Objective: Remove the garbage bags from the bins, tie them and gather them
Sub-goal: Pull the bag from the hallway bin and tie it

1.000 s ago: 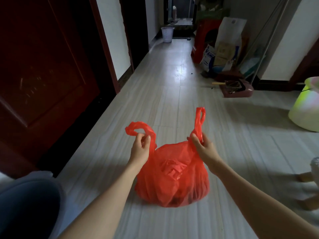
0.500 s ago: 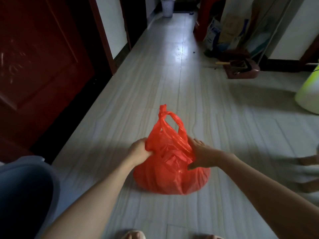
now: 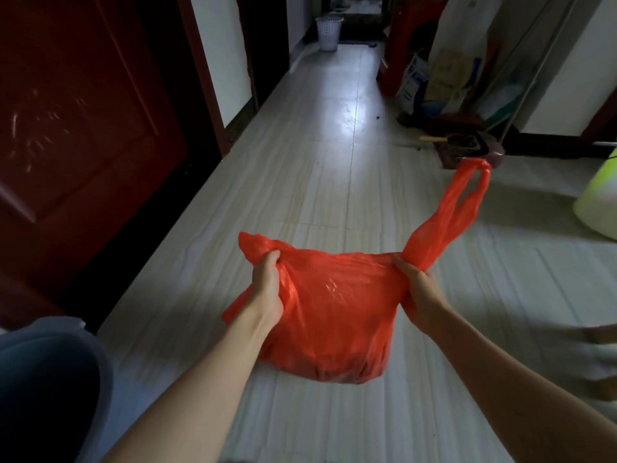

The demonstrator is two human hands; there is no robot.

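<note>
Hands, two: your left hand (image 3: 267, 289) and right hand (image 3: 417, 292) each grip one red bag (image 3: 334, 315) on open floor (image 3: 300, 182); one gray bin (image 3: 50, 389) near-left.

**Red-orange bag on a pale striped floor**

The garbage bag (image 3: 334, 305) is a bright, translucent red-orange all over, handles included, darker where the plastic bunches near its base. Under it the floor (image 3: 300, 182) is pale grey-white with faint lengthwise streaks and a white glare patch beyond the bag. Left of the bag, the door (image 3: 76, 128) is deep reddish brown with the same tone on its frame. Nearer than the bag on the left, the bin (image 3: 50, 389) is dark blue-grey inside with a lighter grey rim. Far beyond the bag stands a white latticed basket (image 3: 329, 33). Right of the bag, a container (image 3: 597, 202) shows pale yellow-green.
</note>
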